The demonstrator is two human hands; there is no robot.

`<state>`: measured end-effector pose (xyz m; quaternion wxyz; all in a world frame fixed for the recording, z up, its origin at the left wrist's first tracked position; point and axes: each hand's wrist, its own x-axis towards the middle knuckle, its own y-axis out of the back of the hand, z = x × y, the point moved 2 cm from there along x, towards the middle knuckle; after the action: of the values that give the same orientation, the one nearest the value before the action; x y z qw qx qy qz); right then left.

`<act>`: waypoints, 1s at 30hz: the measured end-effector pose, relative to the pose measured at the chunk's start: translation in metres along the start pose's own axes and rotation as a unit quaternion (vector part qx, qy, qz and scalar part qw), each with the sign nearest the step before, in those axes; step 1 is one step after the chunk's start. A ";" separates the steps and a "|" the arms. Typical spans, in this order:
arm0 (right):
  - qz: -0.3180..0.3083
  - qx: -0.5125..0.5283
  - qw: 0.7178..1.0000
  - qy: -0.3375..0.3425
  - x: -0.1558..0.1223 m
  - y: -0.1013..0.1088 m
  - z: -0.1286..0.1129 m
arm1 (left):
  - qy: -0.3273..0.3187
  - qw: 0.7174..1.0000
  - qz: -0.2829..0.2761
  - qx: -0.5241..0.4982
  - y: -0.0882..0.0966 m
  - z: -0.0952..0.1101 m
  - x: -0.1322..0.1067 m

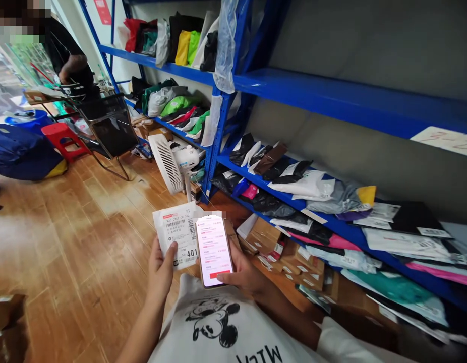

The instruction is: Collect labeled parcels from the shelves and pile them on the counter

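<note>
My left hand (160, 269) holds a white parcel with a shipping label (178, 234), thumb pressed on the label near the number 401. My right hand (244, 272) grips a smartphone (214, 250) with a lit pink-and-white screen, held upright right beside the parcel. Both are close to my chest, above my white printed T-shirt (222, 327).
Blue metal shelving (332, 96) on the right carries many bagged parcels (316, 184); cardboard boxes (294, 257) lie beneath it. A white fan (169, 164) stands on the wooden floor. Another person (67, 55) works at the far left near a red stool (63, 138) and a blue bag (21, 151).
</note>
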<state>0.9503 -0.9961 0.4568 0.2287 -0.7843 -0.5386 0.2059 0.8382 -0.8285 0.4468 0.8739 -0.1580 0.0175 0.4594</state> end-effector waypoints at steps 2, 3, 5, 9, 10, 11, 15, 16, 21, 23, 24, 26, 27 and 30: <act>0.007 -0.001 1.000 -0.006 0.001 0.000 0.000 | 0.005 1.000 -0.002 -0.004 0.000 0.000 0.001; 0.010 -0.001 1.000 -0.007 0.002 0.000 -0.001 | 0.006 1.000 -0.003 -0.004 0.000 0.001 0.001; 0.011 -0.003 1.000 -0.009 0.003 -0.001 -0.001 | 0.003 1.000 -0.003 -0.002 0.000 0.001 0.002; 0.013 -0.008 1.000 -0.010 0.005 -0.003 -0.003 | -0.003 1.000 -0.006 0.002 0.003 0.001 0.003; 0.012 -0.007 1.000 -0.012 0.006 -0.003 -0.003 | -0.003 1.000 -0.005 0.003 0.003 0.001 0.003; 0.011 -0.006 1.000 -0.013 0.006 -0.003 -0.004 | -0.002 1.000 -0.004 0.003 0.003 0.002 0.003; 0.005 -0.006 1.000 -0.018 0.009 -0.001 -0.003 | 0.004 1.000 0.005 -0.004 0.002 0.005 0.002; 0.005 -0.007 1.000 -0.020 0.009 0.000 -0.003 | 0.006 1.000 0.008 -0.005 0.002 0.006 0.002; 0.003 -0.021 1.000 -0.018 0.011 0.003 -0.002 | 0.007 1.000 0.016 0.000 -0.002 0.009 0.003; 0.008 -0.030 0.999 -0.009 0.012 0.003 -0.003 | 0.004 1.000 0.021 0.002 -0.002 0.010 0.003; 0.010 -0.033 0.999 -0.006 0.012 0.002 -0.004 | 0.003 1.000 0.024 0.002 -0.002 0.010 0.003; 0.012 -0.031 0.999 -0.008 0.013 0.001 -0.004 | 0.004 1.000 0.025 0.003 -0.002 0.010 0.003; 0.013 -0.029 0.999 -0.010 0.013 0.000 -0.005 | 0.004 1.000 0.024 0.003 -0.002 0.010 0.003; 0.015 -0.030 0.999 -0.017 0.013 -0.001 -0.005 | 0.005 1.000 0.022 0.000 -0.002 0.010 0.003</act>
<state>0.9565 -0.9843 0.4604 0.1924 -0.7952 -0.5366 0.2067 0.8398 -0.8243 0.4562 0.8635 -0.1595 0.0252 0.4779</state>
